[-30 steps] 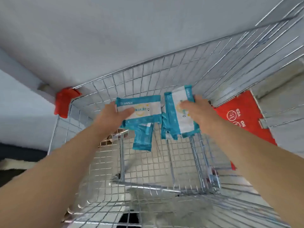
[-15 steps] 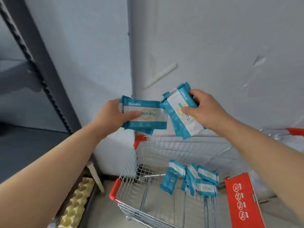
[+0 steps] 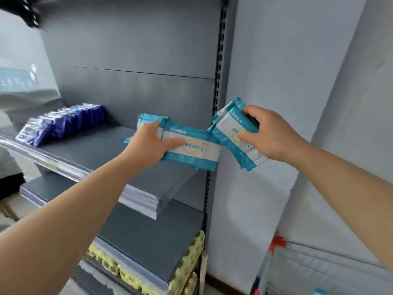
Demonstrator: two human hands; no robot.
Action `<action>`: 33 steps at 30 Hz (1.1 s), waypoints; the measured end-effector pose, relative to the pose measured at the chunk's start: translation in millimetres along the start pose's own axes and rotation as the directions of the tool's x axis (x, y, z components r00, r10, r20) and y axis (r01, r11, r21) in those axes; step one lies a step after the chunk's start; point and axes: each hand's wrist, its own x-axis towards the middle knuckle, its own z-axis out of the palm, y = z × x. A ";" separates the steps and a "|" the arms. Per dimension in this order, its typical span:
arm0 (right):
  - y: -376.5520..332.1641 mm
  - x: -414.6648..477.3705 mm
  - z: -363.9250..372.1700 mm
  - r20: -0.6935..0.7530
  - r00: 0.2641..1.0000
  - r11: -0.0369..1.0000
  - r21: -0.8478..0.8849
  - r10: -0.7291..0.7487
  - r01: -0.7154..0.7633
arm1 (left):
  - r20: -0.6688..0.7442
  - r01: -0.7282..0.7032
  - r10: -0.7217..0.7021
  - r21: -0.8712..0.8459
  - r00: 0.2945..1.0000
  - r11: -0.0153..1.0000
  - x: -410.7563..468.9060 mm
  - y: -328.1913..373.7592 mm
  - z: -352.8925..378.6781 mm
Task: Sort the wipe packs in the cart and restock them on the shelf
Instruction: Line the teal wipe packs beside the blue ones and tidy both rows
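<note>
Head view. Left grip (image 3: pixel 148 145) clamps one teal wipe pack (image 3: pixel 191 150) by its short end, above the shelf (image 3: pixel 95 150). At its 3 o'clock, right grip (image 3: pixel 270 133) clasps a second pack (image 3: pixel 231 128), tilted. Packs look light, soft and probably slick-filmed. Hold across the body, not the crimped seals.

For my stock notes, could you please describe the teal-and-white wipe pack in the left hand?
This teal soft-plastic wipe pack has a white centre band with a yellow ring logo, print blurred. It hangs about level before the grey metal shelf; the left hand grips its left end, thumb across the front.
</note>
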 end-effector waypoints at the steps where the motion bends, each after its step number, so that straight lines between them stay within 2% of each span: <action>1: -14.9 12.5 12.7 0.000 1.000 1.000 0.002 -0.004 0.004 | -0.011 0.010 -0.010 0.002 1.000 1.000 6.0 -10.9 -22.5; 6: -64.0 63.3 69.2 -0.002 0.998 0.998 0.019 0.062 -0.062 | -0.047 0.105 -0.108 -0.047 0.993 0.993 42.0 -66.5 -104.2; 12: -68.9 108.7 113.5 0.055 0.974 0.974 0.036 0.220 -0.222 | 0.043 0.266 -0.262 -0.147 0.964 0.953 106.9 -123.3 -120.8; 17: -52.2 146.3 139.4 0.099 0.950 0.953 0.033 0.297 -0.301 | 0.081 0.279 -0.271 -0.120 0.959 0.953 164.4 -152.6 -104.1; 20: -41.8 166.6 152.4 0.127 0.940 0.945 0.041 0.318 -0.325 | 0.140 0.298 -0.291 -0.032 0.946 0.954 192.5 -168.0 -95.4; 23: -34.3 181.7 163.1 0.173 0.924 0.936 0.033 0.340 -0.350 | 0.234 0.330 -0.339 0.079 0.911 0.941 211.8 -186.2 -94.6; 26: -28.5 192.5 169.5 0.229 0.905 0.927 0.028 0.359 -0.375 | 0.362 0.377 -0.378 0.076 0.852 0.923 226.3 -197.9 -99.5; 29: -26.5 198.4 171.6 0.291 0.884 0.917 0.049 0.366 -0.396 | 0.430 0.316 -0.313 0.067 0.847 0.946 234.0 -202.6 -103.0; 33: -34.2 200.3 171.5 0.332 0.862 0.907 0.043 0.382 -0.418 | 0.317 0.160 -0.135 -0.054 0.939 0.986 241.9 -201.9 -103.8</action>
